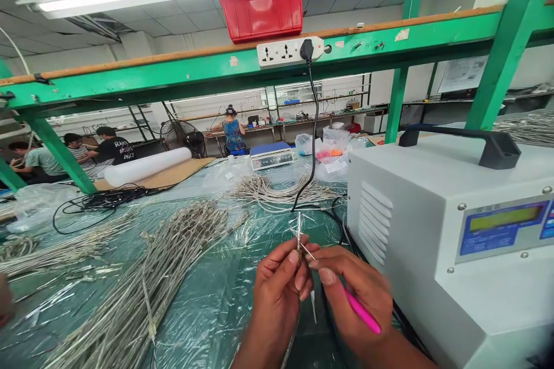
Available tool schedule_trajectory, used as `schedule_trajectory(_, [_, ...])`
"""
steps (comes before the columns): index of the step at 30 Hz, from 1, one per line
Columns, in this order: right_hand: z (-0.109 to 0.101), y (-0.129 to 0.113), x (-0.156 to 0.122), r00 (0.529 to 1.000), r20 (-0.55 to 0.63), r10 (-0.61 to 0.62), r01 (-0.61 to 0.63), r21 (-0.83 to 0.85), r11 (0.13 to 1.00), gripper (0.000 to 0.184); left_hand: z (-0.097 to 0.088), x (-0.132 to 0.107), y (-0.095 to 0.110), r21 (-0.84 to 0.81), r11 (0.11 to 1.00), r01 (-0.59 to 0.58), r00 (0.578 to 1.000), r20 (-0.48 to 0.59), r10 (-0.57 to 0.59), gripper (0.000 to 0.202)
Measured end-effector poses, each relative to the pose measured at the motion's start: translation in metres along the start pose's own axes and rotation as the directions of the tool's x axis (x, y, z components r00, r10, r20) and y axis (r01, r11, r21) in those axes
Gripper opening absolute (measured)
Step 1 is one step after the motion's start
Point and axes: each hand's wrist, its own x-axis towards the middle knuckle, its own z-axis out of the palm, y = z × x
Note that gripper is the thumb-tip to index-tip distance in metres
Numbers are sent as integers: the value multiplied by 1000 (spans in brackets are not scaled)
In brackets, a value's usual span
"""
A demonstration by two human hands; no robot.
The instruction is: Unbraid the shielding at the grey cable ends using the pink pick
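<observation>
My left hand (279,285) is closed in a pinch on a thin braided metal cable end (299,230) that sticks upward with frayed wires. My right hand (355,291) is closed too, its thumb and forefinger pinching a fine wire (308,252) at the same cable tip. A pink pen-like tool (362,312) lies tucked in my right palm. Both hands meet just left of a grey machine (437,225), above the plastic-covered bench.
A large pile of braided cables (160,277) lies left of my hands, with more bundles (272,190) farther back. A black power cord (312,127) hangs from a socket strip (289,51) on the green shelf beam. People work in the background at left and centre.
</observation>
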Motion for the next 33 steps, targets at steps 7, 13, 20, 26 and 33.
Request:
schedule_trajectory(7, [0,-3,3,1000,16,12,-12,11,1000,25,-1,1,0,3,1000,-2,1000,-28,2,28])
schedule_trajectory(13, [2,-3,3,999,18,52,-52,8,999,25,0,1,-1,31,999,-23,999,-37,24,28])
schedule_trajectory(20, [1,-3,3,999,4,39,-38,-81,996,22,-1,0,-2,23,1000,-17,1000,-13,18,25])
schedule_trajectory(26, [2,3,-4,998,-1,66,-66,-59,996,21,2,-2,-3,13,1000,-26,1000,-16,26,26])
schedule_trajectory(33, [-6,13,0,990,-29,138,-140,-147,979,19,-3,0,-10,7,1000,-23,1000,1,23,25])
